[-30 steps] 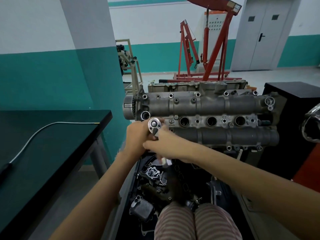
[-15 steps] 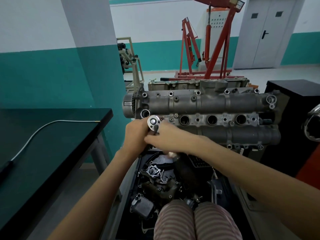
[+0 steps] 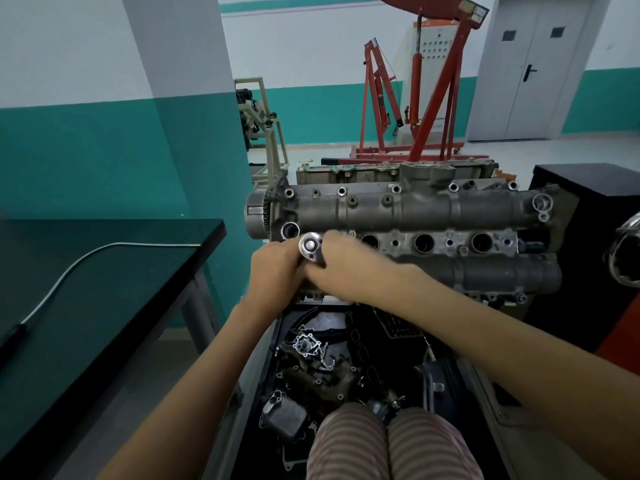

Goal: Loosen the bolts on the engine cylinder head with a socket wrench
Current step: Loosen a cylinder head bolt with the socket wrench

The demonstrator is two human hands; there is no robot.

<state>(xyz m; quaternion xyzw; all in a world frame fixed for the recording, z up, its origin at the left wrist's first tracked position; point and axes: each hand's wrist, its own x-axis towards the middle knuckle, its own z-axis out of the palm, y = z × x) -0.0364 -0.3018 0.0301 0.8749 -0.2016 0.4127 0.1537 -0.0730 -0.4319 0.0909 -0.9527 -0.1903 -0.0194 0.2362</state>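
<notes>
Head view: socket wrench ratchet head sits at the left end of the cylinder head. Left hand and right hand, touching, both have fingers curled around the wrench. Cable lies on dark worktop.

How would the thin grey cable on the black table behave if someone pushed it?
The cable lies in a loose curve, so it is probably floppy and would bend, not slide whole. It looks thin, likely light. The table looks smooth, so it may slip easily.
</notes>
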